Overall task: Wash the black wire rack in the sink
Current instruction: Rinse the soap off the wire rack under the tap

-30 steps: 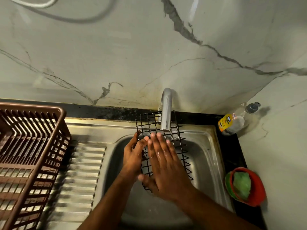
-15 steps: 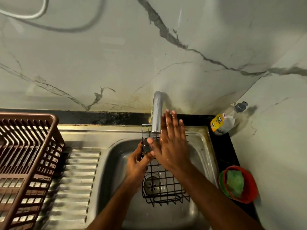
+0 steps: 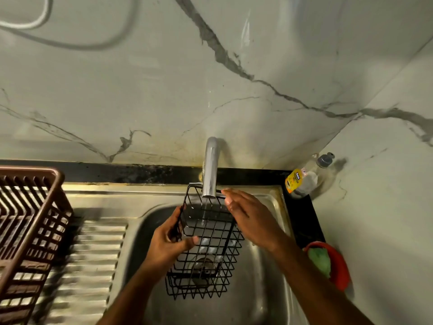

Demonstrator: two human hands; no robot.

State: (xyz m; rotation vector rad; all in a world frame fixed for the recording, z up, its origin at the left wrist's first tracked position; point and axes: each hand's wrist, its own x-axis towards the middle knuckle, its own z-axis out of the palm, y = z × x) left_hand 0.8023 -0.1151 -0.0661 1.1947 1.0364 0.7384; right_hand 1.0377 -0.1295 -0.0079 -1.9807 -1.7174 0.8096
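Note:
The black wire rack [image 3: 210, 245] is held over the steel sink [image 3: 262, 289], its open top facing me and its far end under the chrome tap [image 3: 210, 167]. A thin stream of water runs from the tap into the rack. My left hand [image 3: 168, 242] grips the rack's left side wall, thumb across the wires. My right hand [image 3: 253, 219] lies flat along the rack's right side, fingers straight and wet, fingertips at its top right corner. The drain shows through the rack's mesh.
A brown plastic dish drainer [image 3: 25, 235] stands on the ribbed draining board [image 3: 93, 266] at the left. A soap bottle [image 3: 304, 179] leans in the right corner. A red bowl with a green scrubber [image 3: 328, 263] sits on the black counter edge at the right.
The rack has turned so that its open side faces me. My right hand has slid from the rack's face near the tap to its right side. My left hand has shifted lower on the left wall.

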